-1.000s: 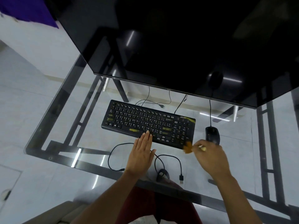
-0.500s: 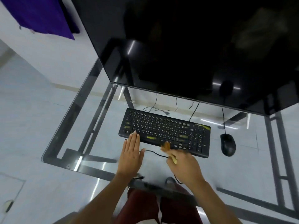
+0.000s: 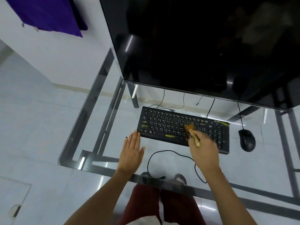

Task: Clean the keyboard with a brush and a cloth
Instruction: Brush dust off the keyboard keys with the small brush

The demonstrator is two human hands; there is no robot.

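A black keyboard (image 3: 164,125) with yellow marks lies on the glass desk (image 3: 103,120) below a dark monitor. My right hand (image 3: 203,153) grips a small brush (image 3: 191,130) with a pale handle; its orange bristles rest on the keys right of the keyboard's middle. My left hand (image 3: 132,151) lies flat on the glass, fingers together, its fingertips touching the keyboard's front left corner. No cloth is in view.
A black mouse (image 3: 246,140) sits right of the keyboard. A loose black cable (image 3: 162,151) loops on the glass in front of it. The large monitor (image 3: 203,46) overhangs the back of the desk. The desk's rounded front left corner (image 3: 60,161) is near.
My right hand carried the brush from the keyboard's front right corner leftwards and onto the keys. My left hand shifted from the front middle to the front left corner. The camera view shifted.
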